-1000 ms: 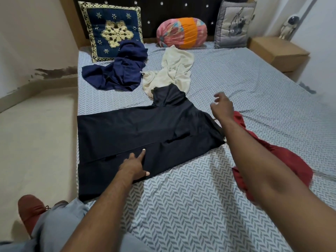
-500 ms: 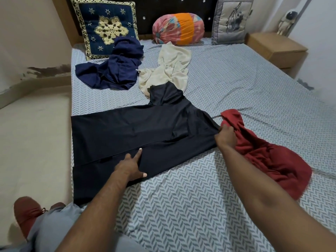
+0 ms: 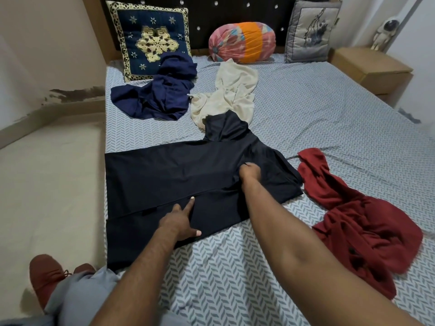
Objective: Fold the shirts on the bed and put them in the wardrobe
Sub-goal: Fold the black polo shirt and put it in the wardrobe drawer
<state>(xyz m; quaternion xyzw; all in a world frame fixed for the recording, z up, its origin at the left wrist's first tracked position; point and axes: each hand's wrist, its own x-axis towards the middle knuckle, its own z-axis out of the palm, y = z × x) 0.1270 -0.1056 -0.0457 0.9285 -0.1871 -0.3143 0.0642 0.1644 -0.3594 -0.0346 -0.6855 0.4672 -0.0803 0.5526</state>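
Note:
A black shirt (image 3: 164, 180) lies spread across the bed's left half, partly folded, with one sleeve pointing toward the headboard. My left hand (image 3: 180, 220) presses down on its near part, index finger straight along a fold line. My right hand (image 3: 250, 173) sits on the shirt's right part with its fingers curled into the fabric. A crumpled red shirt (image 3: 362, 222) lies to the right of the black one. Further back lie a navy shirt (image 3: 157, 95) and a cream shirt (image 3: 233, 95), both crumpled. The wardrobe is out of sight.
The bed (image 3: 317, 118) has a grey patterned sheet. A navy cushion (image 3: 148, 41), a bolster (image 3: 242, 42) and a grey cushion (image 3: 310, 31) lean on the headboard. A wooden bedside table (image 3: 367, 67) stands at the back right. Floor and my red shoe (image 3: 44, 276) are at left.
My right hand dropped from above the bed to the black shirt's right edge, then moved left onto the shirt and took hold of fabric. My left hand stayed pressed in place.

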